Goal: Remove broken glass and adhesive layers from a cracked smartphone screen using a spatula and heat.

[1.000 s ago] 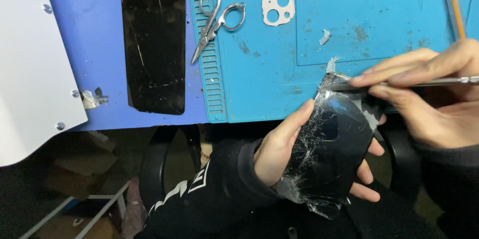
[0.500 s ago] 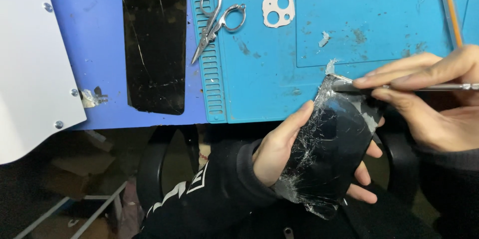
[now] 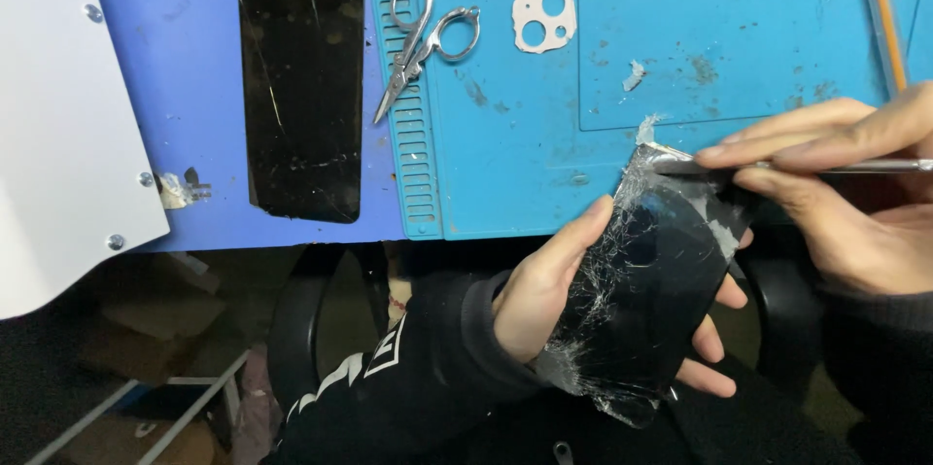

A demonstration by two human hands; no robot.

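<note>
A blue desk [image 3: 175, 86] fills the upper part of the view, with a lighter blue mat [image 3: 680, 37] laid over its right side. A white panel [image 3: 58, 115] with small screws lies over the desk's left edge.

On the bare blue part of the desk lies a black phone screen [image 3: 301, 81], face up and finely cracked, just left of the mat's ribbed edge.

Below the desk's front edge, held in the air, is a black phone [image 3: 651, 300] with its glass badly shattered and a loose clear film curling off its corners. The left hand [image 3: 544, 295] grips it from beneath, thumb closed along the left side and fingers [image 3: 714, 339] wrapped around and showing at the right side.

The right hand [image 3: 855, 203] has its thumb and forefinger pinched tight on a thin metal tool [image 3: 855, 166], held nearly level, its tip touching the phone's top corner.

On the mat, scissors [image 3: 423, 42] lie shut beside the ribbed edge. Near them sits a white camera frame [image 3: 544, 16] with round holes. An orange stick [image 3: 880, 8] runs along the mat's right side.
</note>
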